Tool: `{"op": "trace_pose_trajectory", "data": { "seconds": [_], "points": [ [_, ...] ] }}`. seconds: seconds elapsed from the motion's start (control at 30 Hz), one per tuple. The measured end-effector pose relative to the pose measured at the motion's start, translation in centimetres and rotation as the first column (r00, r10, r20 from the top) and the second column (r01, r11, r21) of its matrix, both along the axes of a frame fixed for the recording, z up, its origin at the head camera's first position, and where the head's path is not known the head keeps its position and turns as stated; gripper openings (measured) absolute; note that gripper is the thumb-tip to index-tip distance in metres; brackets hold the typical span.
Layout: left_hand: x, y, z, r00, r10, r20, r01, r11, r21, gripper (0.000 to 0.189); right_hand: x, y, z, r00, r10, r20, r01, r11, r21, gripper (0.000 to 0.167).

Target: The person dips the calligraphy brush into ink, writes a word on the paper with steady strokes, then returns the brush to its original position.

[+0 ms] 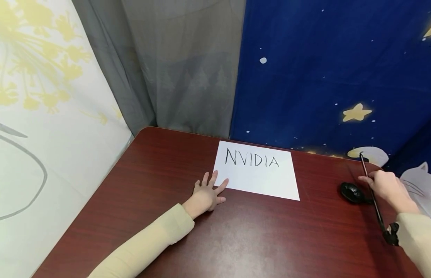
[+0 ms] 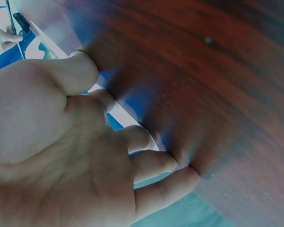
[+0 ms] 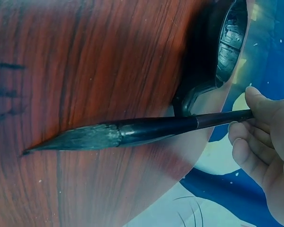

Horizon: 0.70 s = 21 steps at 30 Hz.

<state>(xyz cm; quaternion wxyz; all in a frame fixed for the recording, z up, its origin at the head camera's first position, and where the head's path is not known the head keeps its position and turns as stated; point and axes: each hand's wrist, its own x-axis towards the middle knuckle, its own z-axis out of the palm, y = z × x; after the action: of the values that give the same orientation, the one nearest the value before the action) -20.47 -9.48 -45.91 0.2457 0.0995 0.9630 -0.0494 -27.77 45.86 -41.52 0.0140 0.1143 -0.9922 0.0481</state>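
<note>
A white sheet of paper (image 1: 264,181) lies near the table's far edge, with NVIDIA in thin black capital letters (image 1: 251,158) on its upper half. My left hand (image 1: 205,195), fingers spread, rests at the sheet's lower left corner, two fingertips overlapping it. The left wrist view shows the palm (image 2: 80,142) with fingertips right at the wood. At the far right, my right hand (image 1: 386,189) pinches a large ink brush (image 1: 376,206) by its thin handle. The dark, pointed bristles (image 3: 80,137) face down over the table. Beside the brush is a black, handled ink dish (image 1: 350,199).
The reddish-brown wooden table (image 1: 257,231) reaches a grey curtain (image 1: 191,77) and a blue starry curtain (image 1: 306,77) at the back. White printed fabric (image 1: 55,154) hangs along the left side. A printed white cat (image 1: 422,189) shows behind my right hand.
</note>
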Motion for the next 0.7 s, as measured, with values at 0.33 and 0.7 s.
{"op": "trace_pose_trajectory", "data": {
  "seconds": [0.33,0.7],
  "points": [
    [-0.1,-0.1,-0.2,1.000,-0.006,-0.007,0.006,1.000,0.008,0.065,-0.6,0.0,-0.2,0.997,-0.039,0.072,0.040,0.999,-0.004,0.038],
    [1.4,0.4,2.8,1.000,0.021,-0.015,-0.021,0.999,0.026,0.062,-0.7,0.2,-0.7,0.989,-0.054,0.134,0.058,0.998,-0.023,0.042]
  ]
}}
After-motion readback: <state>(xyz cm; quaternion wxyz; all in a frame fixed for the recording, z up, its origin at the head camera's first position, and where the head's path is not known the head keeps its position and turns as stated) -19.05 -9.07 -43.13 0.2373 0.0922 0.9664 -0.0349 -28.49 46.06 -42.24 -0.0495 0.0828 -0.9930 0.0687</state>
